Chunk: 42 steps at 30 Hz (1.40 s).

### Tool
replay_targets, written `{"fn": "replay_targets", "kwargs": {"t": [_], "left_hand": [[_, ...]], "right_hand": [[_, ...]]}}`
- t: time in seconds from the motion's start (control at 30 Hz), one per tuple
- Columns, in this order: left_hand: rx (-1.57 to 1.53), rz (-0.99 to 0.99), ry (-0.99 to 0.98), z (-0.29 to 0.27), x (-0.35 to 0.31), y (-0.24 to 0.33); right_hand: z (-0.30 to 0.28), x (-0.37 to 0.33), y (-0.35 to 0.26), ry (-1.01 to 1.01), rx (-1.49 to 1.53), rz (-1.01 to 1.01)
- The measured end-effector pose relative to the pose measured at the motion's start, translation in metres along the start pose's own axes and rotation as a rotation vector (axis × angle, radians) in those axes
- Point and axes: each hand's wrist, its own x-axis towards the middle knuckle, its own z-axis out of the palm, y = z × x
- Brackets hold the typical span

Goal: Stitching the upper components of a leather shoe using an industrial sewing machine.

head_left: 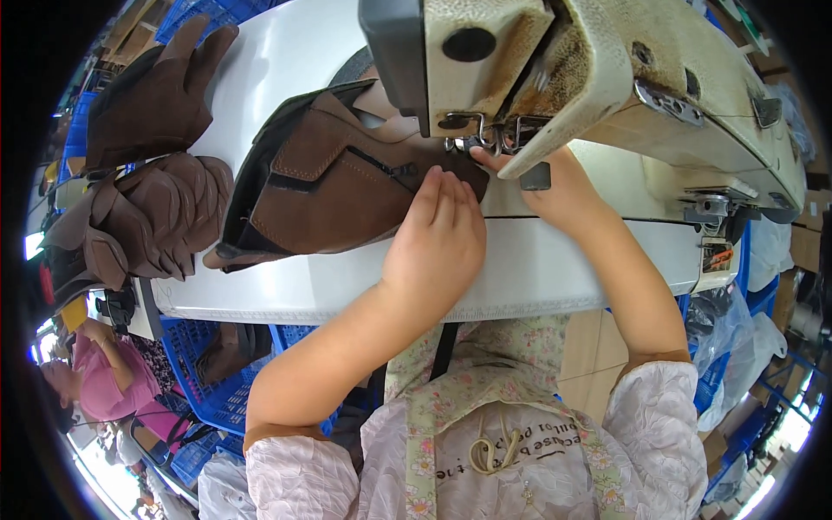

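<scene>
A brown leather boot upper (334, 204) with a short dark zipper and light stitching lies on the white table, its right end under the needle area of a sewing machine (485, 78). My left hand (440, 238) rests on that right end, fingers stretched out side by side and flat on the leather. At the other side of the needle, my right hand (559, 191) reaches in with one finger stretched toward the presser foot (466, 143), touching or nearly touching the leather. The machine's guard hides the rest of its fingers.
Stacked brown leather pieces (165, 217) sit at the left, with another brown upper (156, 100) beyond them. The white table (260, 290) has a ruled front edge. Below it stands a blue crate (212, 381). A person in pink (113, 373) sits at far left. Plastic bags (737, 338) hang at right.
</scene>
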Motion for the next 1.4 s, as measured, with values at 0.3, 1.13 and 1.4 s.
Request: {"fn": "replay_targets", "kwargs": {"t": [0.3, 1.13, 1.4], "left_hand": [[-0.029, 0.014, 0.017, -0.001, 0.0, -0.012], [-0.093, -0.09, 0.043, 0.0, -0.01, -0.016], [-0.114, -0.175, 0.09, 0.011, -0.017, -0.026]], "right_hand": [[0.002, -0.001, -0.006, -0.027, 0.069, 0.11], [0.009, -0.006, 0.005, -0.008, -0.049, -0.009], [0.007, -0.003, -0.005, -0.103, -0.153, 0.012]]}}
